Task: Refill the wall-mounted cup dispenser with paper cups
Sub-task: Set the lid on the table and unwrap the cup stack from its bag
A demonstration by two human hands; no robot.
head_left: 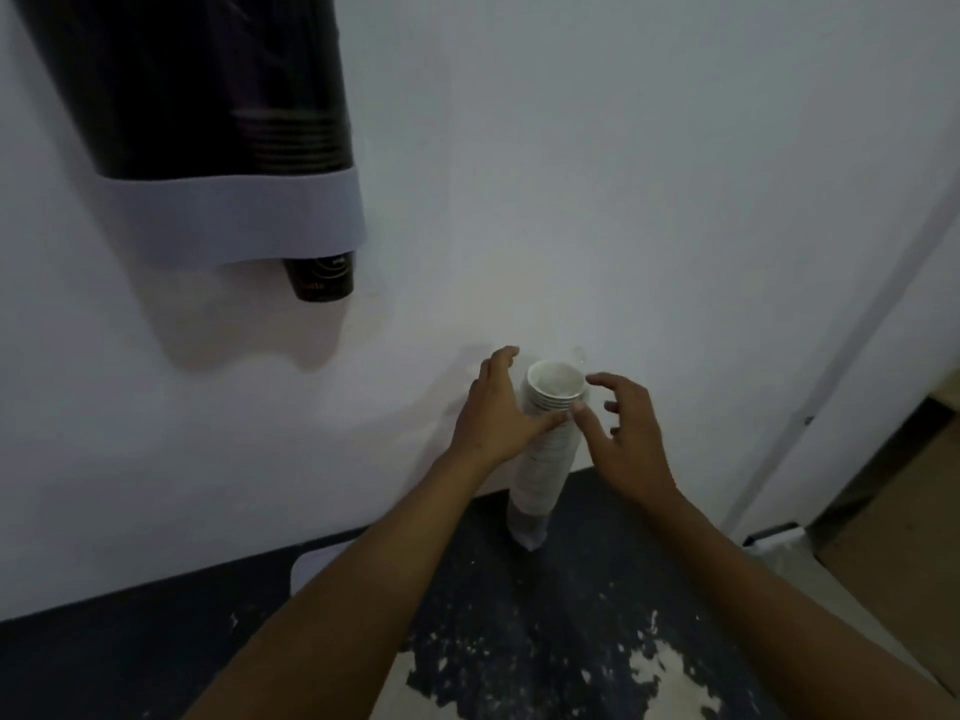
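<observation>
Standing upright on the dark, paint-flecked floor (519, 641) close to the white wall (571, 174), a tall stack of white paper cups (543, 459) appears to sit inside a clear plastic sleeve that bunches at its base, mouth upward; the left hand (498, 413) wraps the upper part of the stack from its left side, thumb across the front just under the rims, which seems meant to steady the column; the right hand (623, 433) is spread, its thumb touching the stack near the top and its fingers curled loosely beside the rim without closing on anything, probably ready to peel the wrapper or lift off a batch, though which I cannot tell; the cup dispenser (208, 122) hangs up and to the left on the wall, well apart from the stack, a dark tube with a pale collar below it; a dark cup (322, 278) pokes from the bottom, and faint rims show through the tube, so it is not fully empty; the dispenser's top is out of frame, so how it loads cannot be judged; wall space between hands and dispenser is bare, leaving open room to raise the cups; to the right a pale door frame (831, 356) runs diagonally, near enough to limit a wide swing of the right elbow.
</observation>
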